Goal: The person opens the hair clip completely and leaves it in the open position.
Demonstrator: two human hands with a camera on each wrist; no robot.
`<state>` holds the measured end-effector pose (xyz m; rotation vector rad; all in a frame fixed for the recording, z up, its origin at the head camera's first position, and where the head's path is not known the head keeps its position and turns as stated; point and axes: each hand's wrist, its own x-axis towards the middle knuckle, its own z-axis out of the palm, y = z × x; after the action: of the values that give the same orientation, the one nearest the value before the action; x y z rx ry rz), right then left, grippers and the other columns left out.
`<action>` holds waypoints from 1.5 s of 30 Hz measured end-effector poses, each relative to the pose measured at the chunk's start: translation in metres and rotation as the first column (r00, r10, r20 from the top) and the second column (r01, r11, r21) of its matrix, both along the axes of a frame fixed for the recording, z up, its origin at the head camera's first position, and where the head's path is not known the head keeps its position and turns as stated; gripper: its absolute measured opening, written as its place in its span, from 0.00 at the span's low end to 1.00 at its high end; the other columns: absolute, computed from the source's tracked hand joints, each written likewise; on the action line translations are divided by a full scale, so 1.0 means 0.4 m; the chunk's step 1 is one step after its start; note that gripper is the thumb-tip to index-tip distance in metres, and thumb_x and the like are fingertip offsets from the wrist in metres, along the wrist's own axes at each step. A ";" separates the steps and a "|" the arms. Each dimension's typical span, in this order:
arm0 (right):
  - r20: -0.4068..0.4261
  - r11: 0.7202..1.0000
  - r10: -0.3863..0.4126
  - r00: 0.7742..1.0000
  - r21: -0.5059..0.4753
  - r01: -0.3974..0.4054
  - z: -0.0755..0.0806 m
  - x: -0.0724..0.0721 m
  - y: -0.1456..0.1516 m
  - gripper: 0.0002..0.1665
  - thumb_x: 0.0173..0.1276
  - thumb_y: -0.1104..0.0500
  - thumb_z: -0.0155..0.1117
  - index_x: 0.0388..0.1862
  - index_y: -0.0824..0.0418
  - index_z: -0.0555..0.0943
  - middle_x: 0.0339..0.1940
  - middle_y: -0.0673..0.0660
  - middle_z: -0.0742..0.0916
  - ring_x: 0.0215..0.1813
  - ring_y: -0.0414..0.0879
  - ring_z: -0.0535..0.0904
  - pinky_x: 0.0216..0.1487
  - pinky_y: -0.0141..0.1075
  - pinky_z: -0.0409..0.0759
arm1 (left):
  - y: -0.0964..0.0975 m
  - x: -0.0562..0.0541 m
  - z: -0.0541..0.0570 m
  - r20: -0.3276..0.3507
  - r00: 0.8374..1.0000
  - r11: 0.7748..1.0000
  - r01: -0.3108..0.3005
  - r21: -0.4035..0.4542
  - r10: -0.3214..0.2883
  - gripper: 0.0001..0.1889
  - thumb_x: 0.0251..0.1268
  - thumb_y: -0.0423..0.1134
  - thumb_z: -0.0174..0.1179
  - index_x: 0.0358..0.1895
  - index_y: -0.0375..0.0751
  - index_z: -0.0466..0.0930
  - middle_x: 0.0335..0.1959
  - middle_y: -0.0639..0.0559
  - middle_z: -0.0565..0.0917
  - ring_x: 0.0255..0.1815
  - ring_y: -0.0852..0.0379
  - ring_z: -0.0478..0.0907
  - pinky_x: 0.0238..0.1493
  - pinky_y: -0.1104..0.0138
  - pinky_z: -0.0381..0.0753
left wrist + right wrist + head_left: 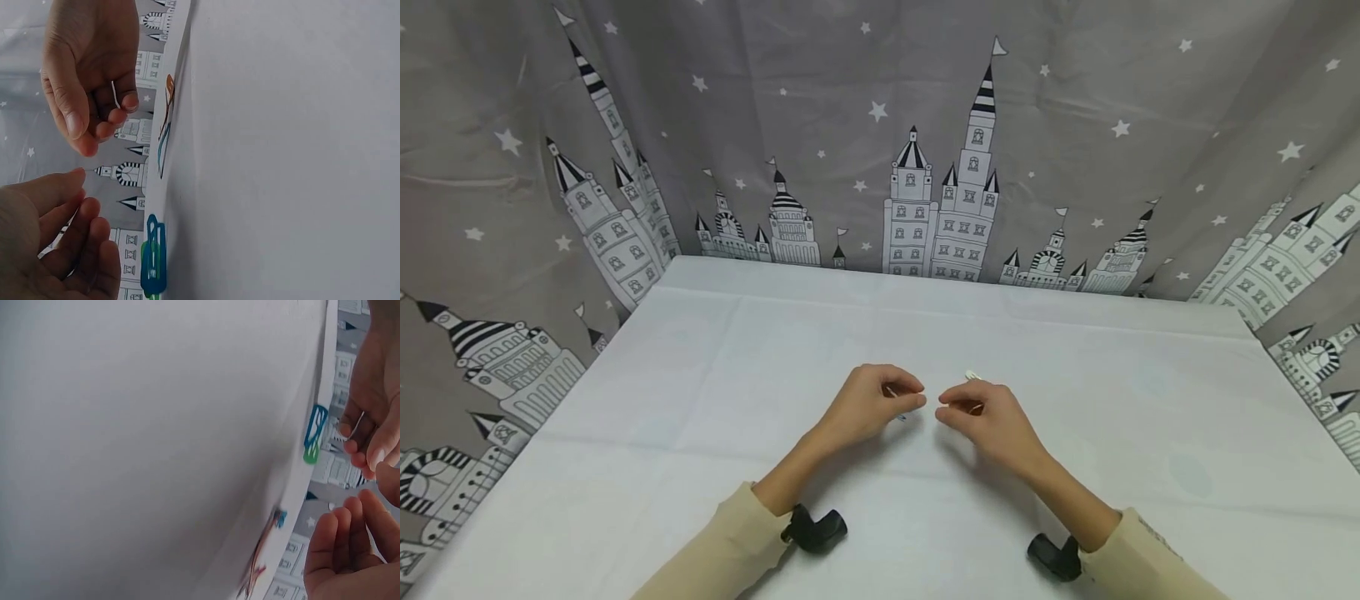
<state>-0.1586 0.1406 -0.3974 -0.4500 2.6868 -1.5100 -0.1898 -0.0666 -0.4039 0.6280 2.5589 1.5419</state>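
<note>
Above the white table my left hand point(872, 404) hovers with its fingers loosely bent and nothing visible between them. My right hand point(988, 417) faces it across a small gap, fingertips toward the left hand's, likewise holding nothing that shows. Near the left hand on the cloth lies a blue looped clip point(156, 287), overlapping a green clip point(145, 262). By the right hand lie slim clip-like pieces, an orange-brown one point(170, 81) and a light blue one point(161, 150), seen edge-on. From the head view, the hands mostly hide these pieces.
The white cloth point(700, 417) on the table has faint creases. Behind and beside it hangs a grey curtain point(820, 83) printed with castles and stars. A black wrist mount point(820, 532) sits at the left cuff, another mount point(1056, 557) at the right.
</note>
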 end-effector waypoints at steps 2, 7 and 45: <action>0.017 1.000 0.005 1.000 -0.023 -0.004 0.004 0.001 0.013 0.09 0.63 0.64 0.70 0.42 0.68 0.86 0.34 0.52 0.86 0.33 0.46 0.80 0.36 0.35 0.80 | 0.009 0.000 0.000 -0.004 1.000 1.000 0.013 0.007 -0.013 0.08 0.62 0.36 0.68 0.42 0.36 0.87 0.33 0.55 0.85 0.29 0.56 0.80 0.32 0.66 0.78; 0.034 1.000 -0.015 0.999 -0.013 0.016 0.010 -0.003 0.039 0.08 0.64 0.64 0.70 0.41 0.66 0.87 0.36 0.53 0.86 0.35 0.48 0.81 0.37 0.36 0.81 | 0.023 -0.003 -0.001 -0.023 1.000 1.000 -0.002 -0.010 0.002 0.09 0.63 0.36 0.67 0.43 0.37 0.87 0.39 0.54 0.86 0.38 0.57 0.80 0.40 0.64 0.79; -0.035 0.954 -0.122 0.992 0.270 0.127 -0.050 -0.027 0.031 0.05 0.59 0.65 0.72 0.35 0.65 0.87 0.31 0.51 0.82 0.35 0.44 0.76 0.40 0.41 0.75 | 0.094 -0.057 -0.017 -0.014 1.000 0.975 0.009 -0.223 -0.012 0.09 0.64 0.35 0.66 0.45 0.37 0.87 0.39 0.51 0.86 0.38 0.58 0.78 0.40 0.65 0.76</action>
<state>-0.1695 0.1530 -0.4174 -0.2868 2.9259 -1.1358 -0.2127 -0.0289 -0.4107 0.6268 2.6828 1.2247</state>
